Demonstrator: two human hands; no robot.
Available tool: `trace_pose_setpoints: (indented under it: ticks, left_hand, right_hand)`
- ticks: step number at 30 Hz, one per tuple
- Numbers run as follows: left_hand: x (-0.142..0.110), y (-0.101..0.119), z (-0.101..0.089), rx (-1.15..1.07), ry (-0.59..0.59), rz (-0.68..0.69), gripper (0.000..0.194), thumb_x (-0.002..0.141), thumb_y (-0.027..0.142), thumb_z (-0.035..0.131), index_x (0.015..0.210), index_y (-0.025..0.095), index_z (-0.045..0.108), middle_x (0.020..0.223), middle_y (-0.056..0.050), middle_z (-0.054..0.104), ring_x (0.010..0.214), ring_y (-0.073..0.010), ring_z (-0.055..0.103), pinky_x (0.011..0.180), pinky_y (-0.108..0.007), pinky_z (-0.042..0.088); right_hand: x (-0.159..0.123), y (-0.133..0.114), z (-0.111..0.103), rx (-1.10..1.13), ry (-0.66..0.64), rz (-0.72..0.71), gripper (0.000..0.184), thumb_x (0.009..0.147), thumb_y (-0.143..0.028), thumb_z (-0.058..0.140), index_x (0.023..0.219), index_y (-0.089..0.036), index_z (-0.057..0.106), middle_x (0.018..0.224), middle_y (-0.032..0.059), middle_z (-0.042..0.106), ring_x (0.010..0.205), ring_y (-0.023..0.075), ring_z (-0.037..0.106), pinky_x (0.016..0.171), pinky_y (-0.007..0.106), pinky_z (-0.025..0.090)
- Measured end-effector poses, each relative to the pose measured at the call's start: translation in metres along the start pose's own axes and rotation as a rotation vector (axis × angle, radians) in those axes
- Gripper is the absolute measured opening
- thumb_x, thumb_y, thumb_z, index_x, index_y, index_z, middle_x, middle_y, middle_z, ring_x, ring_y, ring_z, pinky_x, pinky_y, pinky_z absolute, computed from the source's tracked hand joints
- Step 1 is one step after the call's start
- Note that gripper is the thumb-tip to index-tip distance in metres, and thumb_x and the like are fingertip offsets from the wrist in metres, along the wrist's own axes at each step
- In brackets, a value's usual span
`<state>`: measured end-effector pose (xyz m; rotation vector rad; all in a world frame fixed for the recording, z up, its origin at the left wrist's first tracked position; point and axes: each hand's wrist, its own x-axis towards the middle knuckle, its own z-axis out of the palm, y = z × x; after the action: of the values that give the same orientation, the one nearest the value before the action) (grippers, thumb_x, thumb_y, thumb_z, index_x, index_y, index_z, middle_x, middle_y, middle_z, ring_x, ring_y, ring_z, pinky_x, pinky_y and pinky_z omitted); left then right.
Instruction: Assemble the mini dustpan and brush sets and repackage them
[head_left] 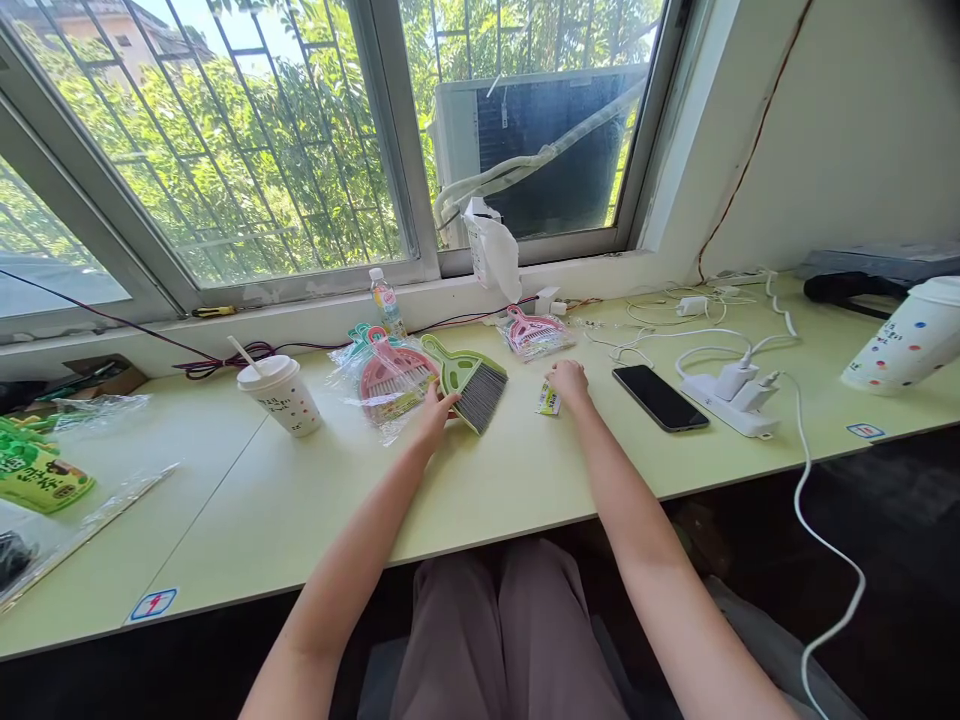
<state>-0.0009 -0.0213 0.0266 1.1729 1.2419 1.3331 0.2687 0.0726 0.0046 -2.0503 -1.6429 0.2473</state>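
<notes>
My left hand (438,408) is closed on the edge of a small lime-green dustpan and brush set (466,372), its grey bristles facing right and toward me. To the right, my right hand (570,382) has its fingers curled at the upper corner of a small green-and-white printed card (548,401) lying over the table. Left of the green set, a pink dustpan and brush set (390,372) lies in clear plastic, with a turquoise handle (362,337) behind it. Another pink set (531,331) in plastic rests near the window sill.
A white cup with straw (280,398) stands left, and a drink bottle (385,303) stands at the back. On the right are a black phone (660,397), a white power strip (729,403) with plugs and cables, and a large patterned cup (909,338). Green packaging (41,470) lies far left.
</notes>
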Motion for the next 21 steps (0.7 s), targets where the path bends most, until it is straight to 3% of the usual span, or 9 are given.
trace_pose_setpoints:
  ticks: [3, 9, 14, 21]
  left_hand:
    - [0.000, -0.001, 0.000, -0.002, -0.005, -0.005, 0.058, 0.075, 0.022, 0.062, 0.131, 0.023, 0.048, 0.103, -0.007, 0.065, 0.085, -0.0177, 0.064, 0.070, -0.028, 0.055]
    - [-0.001, 0.000, 0.001, 0.006, -0.016, -0.007, 0.055, 0.076, 0.022, 0.061, 0.130, 0.022, 0.048, 0.108, -0.008, 0.064, 0.087, -0.0174, 0.063, 0.071, -0.029, 0.055]
    - [-0.001, 0.000, 0.000, 0.004, -0.004, -0.022, 0.058, 0.073, 0.023, 0.063, 0.129, 0.024, 0.048, 0.108, -0.007, 0.064, 0.086, -0.0176, 0.064, 0.072, -0.030, 0.055]
    - [0.003, -0.003, -0.001, -0.014, 0.029, -0.022, 0.061, 0.072, 0.020, 0.059, 0.132, 0.028, 0.048, 0.115, -0.006, 0.063, 0.092, -0.0178, 0.064, 0.071, -0.028, 0.055]
  right_hand:
    - [0.000, 0.002, -0.003, -0.060, -0.029, 0.072, 0.039, 0.087, -0.028, 0.066, 0.123, -0.013, 0.067, 0.130, 0.0195, 0.061, 0.126, 0.0300, 0.054, 0.096, 0.036, 0.047]
    - [0.002, 0.007, -0.014, -0.078, -0.010, 0.152, 0.037, 0.079, -0.033, 0.077, 0.113, -0.020, 0.072, 0.126, 0.0167, 0.066, 0.124, 0.0313, 0.056, 0.100, 0.044, 0.042]
    - [0.003, 0.001, -0.019, 0.048, -0.092, 0.199, 0.029, 0.079, -0.032, 0.075, 0.107, -0.022, 0.074, 0.116, 0.0112, 0.072, 0.114, 0.0265, 0.064, 0.094, 0.037, 0.045]
    - [0.005, -0.003, -0.017, 0.368, 0.139, 0.132, 0.022, 0.088, -0.033, 0.065, 0.103, -0.020, 0.073, 0.110, 0.0113, 0.074, 0.105, 0.0250, 0.066, 0.089, 0.034, 0.049]
